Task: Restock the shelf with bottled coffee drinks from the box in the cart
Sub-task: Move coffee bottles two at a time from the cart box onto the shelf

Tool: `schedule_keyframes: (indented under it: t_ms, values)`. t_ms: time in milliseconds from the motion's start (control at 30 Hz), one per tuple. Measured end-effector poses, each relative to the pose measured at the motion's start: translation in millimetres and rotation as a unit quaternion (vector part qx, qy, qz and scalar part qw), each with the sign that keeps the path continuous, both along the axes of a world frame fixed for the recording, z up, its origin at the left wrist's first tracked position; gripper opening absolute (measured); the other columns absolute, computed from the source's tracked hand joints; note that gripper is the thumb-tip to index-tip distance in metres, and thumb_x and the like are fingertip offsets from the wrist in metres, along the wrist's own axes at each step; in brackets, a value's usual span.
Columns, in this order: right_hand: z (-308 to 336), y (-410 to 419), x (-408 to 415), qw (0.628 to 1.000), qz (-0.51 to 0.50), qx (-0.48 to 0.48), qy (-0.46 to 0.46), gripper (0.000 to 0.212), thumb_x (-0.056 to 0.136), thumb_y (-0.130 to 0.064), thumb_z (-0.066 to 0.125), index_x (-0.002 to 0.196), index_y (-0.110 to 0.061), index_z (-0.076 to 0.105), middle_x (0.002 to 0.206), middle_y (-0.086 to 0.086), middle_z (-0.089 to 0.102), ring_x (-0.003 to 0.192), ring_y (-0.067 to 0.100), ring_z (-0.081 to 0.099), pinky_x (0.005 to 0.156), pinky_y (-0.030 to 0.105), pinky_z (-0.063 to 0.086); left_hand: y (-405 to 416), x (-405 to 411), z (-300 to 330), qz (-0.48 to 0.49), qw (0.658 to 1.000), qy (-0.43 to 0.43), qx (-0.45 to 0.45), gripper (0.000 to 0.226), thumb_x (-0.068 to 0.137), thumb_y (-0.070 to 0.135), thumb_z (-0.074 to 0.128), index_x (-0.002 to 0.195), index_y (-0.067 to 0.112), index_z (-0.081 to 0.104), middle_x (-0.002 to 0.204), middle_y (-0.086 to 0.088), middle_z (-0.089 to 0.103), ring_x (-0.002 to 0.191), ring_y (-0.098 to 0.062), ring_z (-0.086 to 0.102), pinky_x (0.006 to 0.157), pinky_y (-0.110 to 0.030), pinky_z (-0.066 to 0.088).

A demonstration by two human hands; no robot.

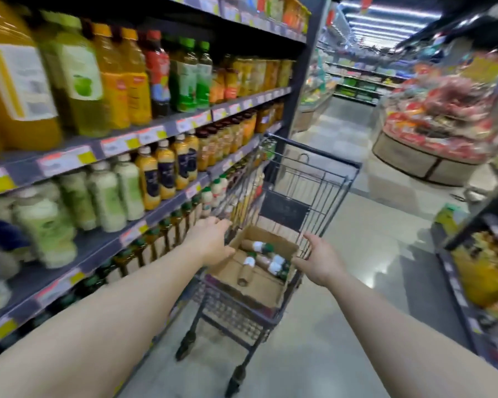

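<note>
Reaching down, the left hand (210, 239) and right hand (318, 262) flank the box (253, 285) in the cart (314, 179). Fingers loosely spread, holding nothing, likely poised for the bottles (270, 261) lying inside.

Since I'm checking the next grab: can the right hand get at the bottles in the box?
Probably yes. The right hand hovers at the box's right edge, the box is open on top, and the bottles lie uncovered inside.

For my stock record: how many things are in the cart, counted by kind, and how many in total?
Box: 1
Bottles lying in the box: 3, at and
Total: 4, in the cart
</note>
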State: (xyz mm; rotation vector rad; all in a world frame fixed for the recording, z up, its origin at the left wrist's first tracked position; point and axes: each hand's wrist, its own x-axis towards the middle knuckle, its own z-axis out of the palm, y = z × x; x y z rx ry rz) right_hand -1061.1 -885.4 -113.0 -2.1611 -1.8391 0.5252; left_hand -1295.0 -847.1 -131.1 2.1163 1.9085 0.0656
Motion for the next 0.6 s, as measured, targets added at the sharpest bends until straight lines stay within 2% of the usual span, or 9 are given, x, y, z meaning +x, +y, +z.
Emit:
schedule_keyframes:
  t_ms: [100,267,333,467,600]
  values:
    - [-20,48,33,0.999,-0.039,-0.015,0.022,0.067,0.081,-0.033,0.073,0.140,-0.019,0.044,0.137,0.009,0.054,0.123,0.029,0.052,0.095,0.033,0.044,56,26,-28,-0.023,1.000,-0.008,-0.012,0.071,0.084,0.052,0.061,0.145,0.027,0.034,0.147,-0.003,0.041,0.133,-0.027,0.040,0.107,-0.043,0.040]
    - [-71,124,53,0.997,-0.025,-0.077,0.018,0.062,0.083,-0.032,0.070,0.137,-0.019,0.044,0.131,0.013,0.055,0.120,0.031,0.051,0.095,0.036,0.045,130,55,-90,-0.028,0.996,-0.011,-0.090,0.075,0.080,0.059,0.058,0.145,0.028,0.034,0.146,-0.005,0.042,0.131,-0.029,0.041,0.108,-0.044,0.039]
    - [-95,164,61,0.996,-0.009,-0.092,0.014,0.063,0.083,-0.034,0.068,0.138,-0.019,0.043,0.130,0.012,0.055,0.118,0.030,0.053,0.095,0.036,0.047,159,60,-112,-0.003,0.995,-0.020,-0.103,0.074,0.080,0.057,0.060,0.143,0.027,0.037,0.143,-0.006,0.045,0.129,-0.030,0.044,0.106,-0.043,0.040]
    - [-145,247,72,0.990,0.046,-0.137,0.007,0.067,0.083,-0.035,0.068,0.142,-0.018,0.040,0.137,0.012,0.050,0.125,0.030,0.049,0.104,0.036,0.041,210,69,-157,0.063,0.990,-0.029,-0.124,0.070,0.077,0.054,0.065,0.138,0.026,0.044,0.132,-0.009,0.055,0.121,-0.031,0.051,0.101,-0.038,0.043]
    - [-185,323,77,0.978,0.094,-0.183,0.011,0.059,0.087,-0.036,0.062,0.139,-0.016,0.042,0.133,0.014,0.053,0.121,0.034,0.051,0.101,0.041,0.044,247,82,-192,0.153,0.969,-0.052,-0.187,0.072,0.080,0.049,0.068,0.142,0.024,0.040,0.135,-0.011,0.050,0.124,-0.031,0.050,0.103,-0.034,0.041]
